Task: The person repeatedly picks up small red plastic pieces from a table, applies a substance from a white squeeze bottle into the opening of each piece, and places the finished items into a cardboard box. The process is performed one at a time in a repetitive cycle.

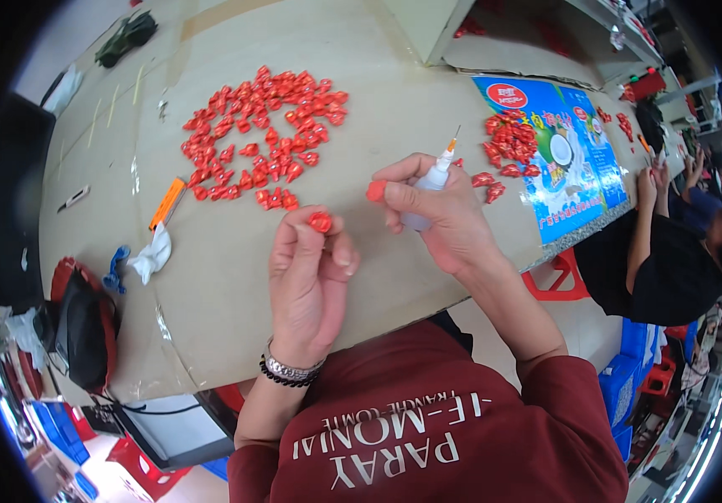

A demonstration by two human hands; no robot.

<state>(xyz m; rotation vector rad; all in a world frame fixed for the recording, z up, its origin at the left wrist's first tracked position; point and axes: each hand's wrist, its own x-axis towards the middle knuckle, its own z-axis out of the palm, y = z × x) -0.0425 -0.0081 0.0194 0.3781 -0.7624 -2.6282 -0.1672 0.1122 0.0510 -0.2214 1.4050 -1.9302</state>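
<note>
Between the thumb and fingers of my left hand (304, 272) is a small glossy red plastic piece (320, 222). My right hand (453, 214) is wrapped round a translucent white squeeze bottle (435, 179) with a thin needle tip pointing up. The same hand pinches another small red piece (376, 191) between thumb and forefinger. The hands are apart, above the table near its front edge. Beyond them, many similar red pieces (270, 136) lie in a loose spread. A second heap of red pieces (508, 138) lies right of the bottle, partly on a blue printed sheet (583, 180).
To the left on the table (227, 318) lie an orange strip-shaped object (167, 204), a crumpled white tissue (152, 255), a blue crumpled item (115, 269) and a black and dark red bag (84, 327). A shelf unit (432, 29) stands behind. A co-worker (659, 260) sits at right, by a red stool (558, 277).
</note>
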